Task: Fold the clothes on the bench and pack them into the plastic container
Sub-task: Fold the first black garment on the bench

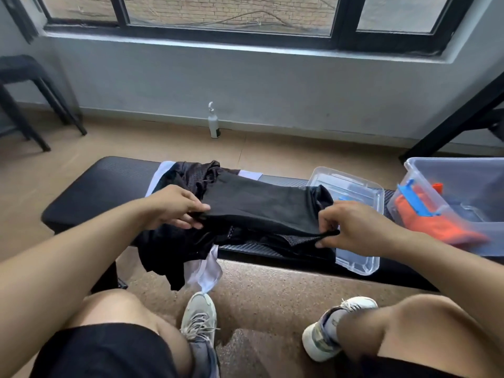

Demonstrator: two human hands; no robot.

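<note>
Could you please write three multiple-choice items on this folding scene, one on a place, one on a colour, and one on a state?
1. Where does the clear lid lie?
A. On the bench, right of the clothes
B. On the floor by the window
C. On the stool

2. What colour is the garment already in the plastic container?
A. White
B. Orange
C. Green

3. How is the black garment held?
A. By one hand only
B. By neither hand
C. Pinched at each end, by both hands

Answers: 1 A, it rests on the bench beside the pile. 2 B, orange cloth shows through the wall. 3 C, the left hand and right hand each pinch an edge.
</note>
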